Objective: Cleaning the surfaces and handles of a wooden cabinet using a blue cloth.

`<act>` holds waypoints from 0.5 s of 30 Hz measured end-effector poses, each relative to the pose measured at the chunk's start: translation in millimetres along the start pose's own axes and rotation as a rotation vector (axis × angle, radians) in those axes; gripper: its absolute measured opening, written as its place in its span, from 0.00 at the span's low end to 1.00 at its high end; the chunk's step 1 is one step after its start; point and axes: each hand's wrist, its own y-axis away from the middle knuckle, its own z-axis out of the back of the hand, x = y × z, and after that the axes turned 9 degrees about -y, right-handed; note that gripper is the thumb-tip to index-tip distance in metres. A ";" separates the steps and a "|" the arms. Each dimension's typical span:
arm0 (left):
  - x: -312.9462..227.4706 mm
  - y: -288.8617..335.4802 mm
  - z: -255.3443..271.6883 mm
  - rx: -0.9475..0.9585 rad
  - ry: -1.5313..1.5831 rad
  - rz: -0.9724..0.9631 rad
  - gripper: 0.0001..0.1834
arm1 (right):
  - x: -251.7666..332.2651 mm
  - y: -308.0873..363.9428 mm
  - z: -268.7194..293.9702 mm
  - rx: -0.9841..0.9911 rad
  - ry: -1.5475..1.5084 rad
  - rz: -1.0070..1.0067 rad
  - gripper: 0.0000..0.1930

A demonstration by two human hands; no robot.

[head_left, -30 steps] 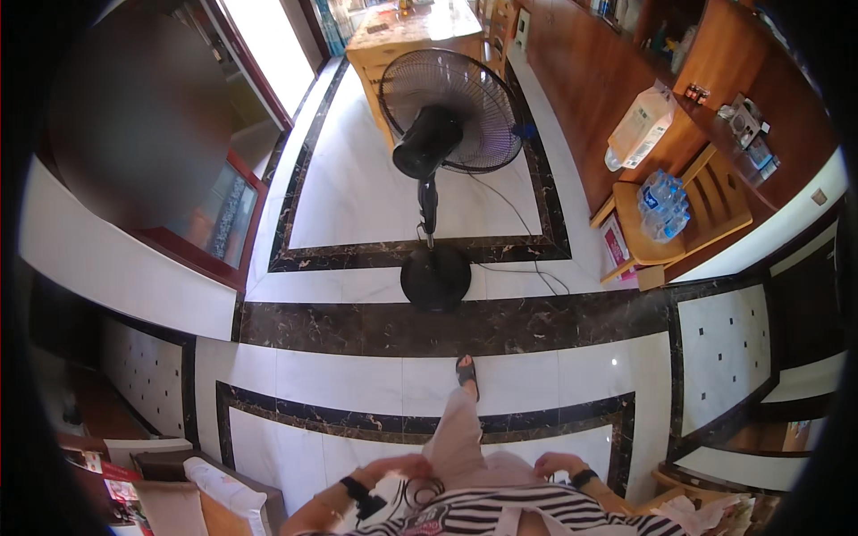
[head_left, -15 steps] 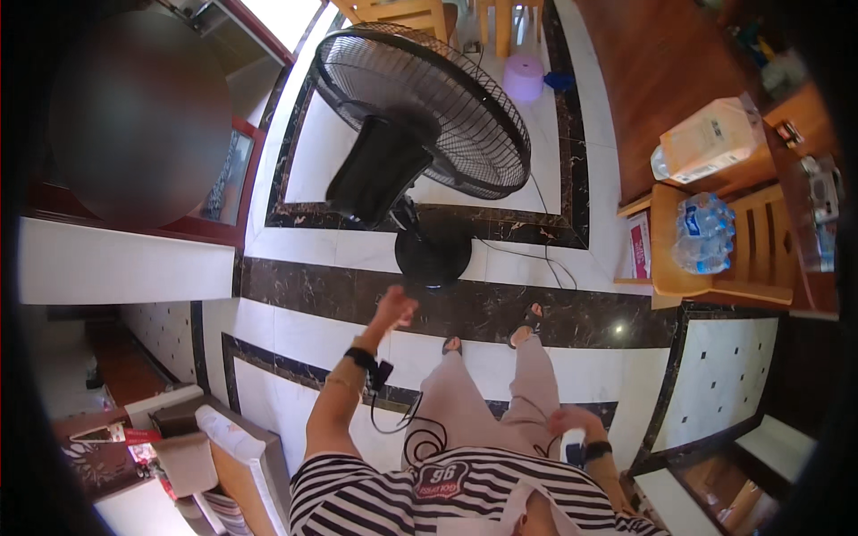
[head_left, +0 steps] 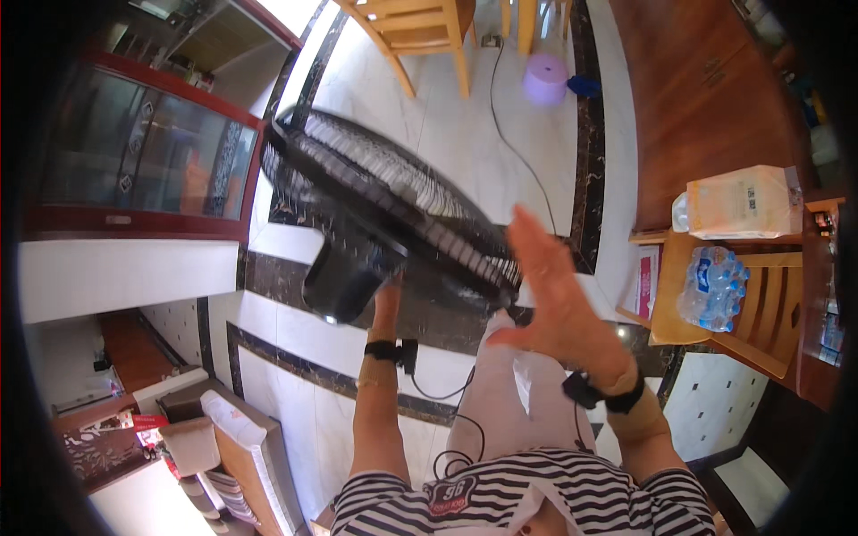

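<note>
A black pedestal fan (head_left: 402, 192) stands tilted in front of me, its round wire cage seen nearly edge-on and smeared by motion. Its motor housing (head_left: 344, 281) faces me. My left hand (head_left: 388, 302) reaches to just behind that housing, which hides its fingers, so its hold on the fan cannot be made out. Beside the cage's right edge, my right hand (head_left: 559, 299) is raised with the fingers stretched and the thumb apart, holding nothing. The fan's base and pole are mostly hidden.
Wooden chairs (head_left: 420, 22) and a purple stool (head_left: 545, 79) stand ahead. A dark cord (head_left: 514, 143) runs across the floor. At the right, a wooden chair (head_left: 675, 290) bears a pack of water bottles (head_left: 715, 288) beside an orange-white package (head_left: 746, 204). Glass sliding doors (head_left: 147, 147) are at the left.
The fan's head has come lower and nearer to me and has tilted. My left hand has gone to behind its housing. My right hand has risen from beside my leg to the cage's edge.
</note>
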 end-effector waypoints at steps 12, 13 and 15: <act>-0.5 -59.7 33.1 -0.228 0.325 -0.158 0.19 | -14.1 -49.7 -34.2 -0.087 -0.175 0.118 0.55; -9.4 -48.4 33.9 -0.197 0.349 -0.141 0.19 | -16.3 -54.2 -27.3 -0.091 -0.178 0.107 0.55; -22.4 -52.2 49.1 -0.137 0.389 -0.101 0.20 | -19.6 -65.8 -8.0 -0.049 -0.127 0.089 0.53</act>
